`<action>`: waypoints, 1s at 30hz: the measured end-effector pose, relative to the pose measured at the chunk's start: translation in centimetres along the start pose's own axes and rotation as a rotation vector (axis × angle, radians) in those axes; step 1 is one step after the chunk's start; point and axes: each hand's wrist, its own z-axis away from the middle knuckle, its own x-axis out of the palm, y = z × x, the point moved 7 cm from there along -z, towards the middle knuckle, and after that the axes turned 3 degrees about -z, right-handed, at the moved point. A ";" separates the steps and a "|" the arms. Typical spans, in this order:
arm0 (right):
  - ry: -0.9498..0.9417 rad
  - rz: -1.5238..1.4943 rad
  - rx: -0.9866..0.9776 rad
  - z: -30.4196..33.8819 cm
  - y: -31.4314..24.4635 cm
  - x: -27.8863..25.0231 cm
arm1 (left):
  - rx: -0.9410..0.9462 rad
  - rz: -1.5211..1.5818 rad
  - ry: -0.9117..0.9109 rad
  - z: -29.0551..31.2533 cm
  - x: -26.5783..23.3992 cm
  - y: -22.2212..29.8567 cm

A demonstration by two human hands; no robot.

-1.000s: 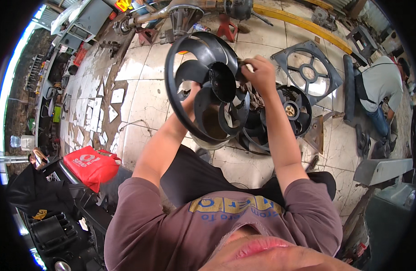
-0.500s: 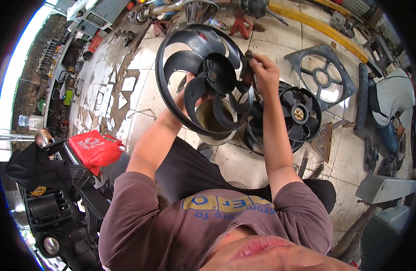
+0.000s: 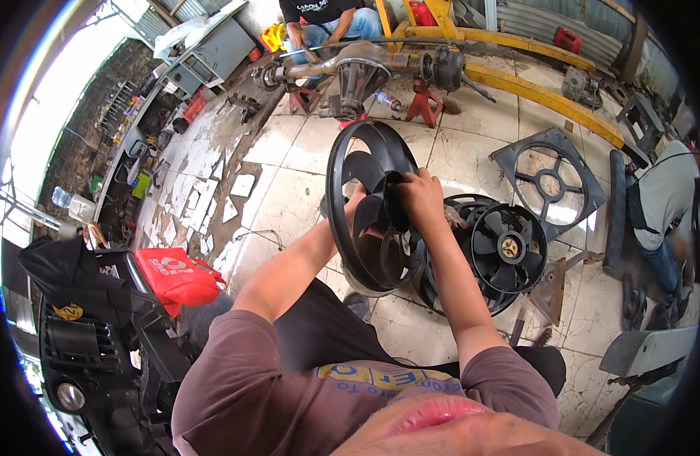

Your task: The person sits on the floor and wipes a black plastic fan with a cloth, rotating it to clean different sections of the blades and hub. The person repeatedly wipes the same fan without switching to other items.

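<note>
A black fan [image 3: 336, 190] with curved blades and an outer ring is tilted on edge in front of me. My left hand [image 3: 357, 207] reaches behind its blades and grips it, fingers partly hidden. Against the hub [image 3: 393, 201] presses my right hand [image 3: 421, 197], its fingers curled; whatever they hold is hidden behind the hand. Below the fan stands a round pale bucket [image 3: 374, 292], mostly covered by the ring. To the right, touching or close to my right forearm, lies another black fan in its round shroud [image 3: 509, 247].
A grey square fan shroud [image 3: 551, 178] lies on the tiles farther right. Ahead, an axle [image 3: 319, 70] rests on red stands [image 3: 423, 105] near a yellow beam [image 3: 540, 95]. A seated person [image 3: 331, 26] works behind it; another person [image 3: 661, 197] bends at the right. A red bag [image 3: 175, 277] is at the left.
The fan has turned from facing me to nearly edge-on. My right hand has moved from beside the rim, where it held something dark, onto the hub. My view has tilted up.
</note>
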 end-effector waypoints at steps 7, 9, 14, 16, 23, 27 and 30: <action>-0.041 0.039 -0.090 0.7 0.1 2.4 | 0.281 -0.305 -0.008 -0.4 -1.2 0.7; -0.041 0.008 -0.117 1.1 0.1 3.1 | 0.558 -0.674 -0.158 0.4 0.0 2.0; -0.079 0.021 -0.241 1.1 1.7 3.4 | 0.222 -0.421 0.199 1.1 1.8 0.8; -0.024 -0.099 -0.219 1.4 1.6 3.0 | 0.161 -0.296 0.084 0.4 -0.2 0.0; 0.317 -0.579 0.040 0.7 6.2 -2.8 | 0.577 -0.330 0.143 -0.1 -0.8 5.2; 0.516 -1.050 0.350 1.5 10.1 -6.1 | 0.643 -0.264 0.130 0.5 -1.3 6.4; 0.592 -1.103 0.389 1.5 10.1 -8.7 | 0.683 -0.253 0.151 0.0 -1.8 6.3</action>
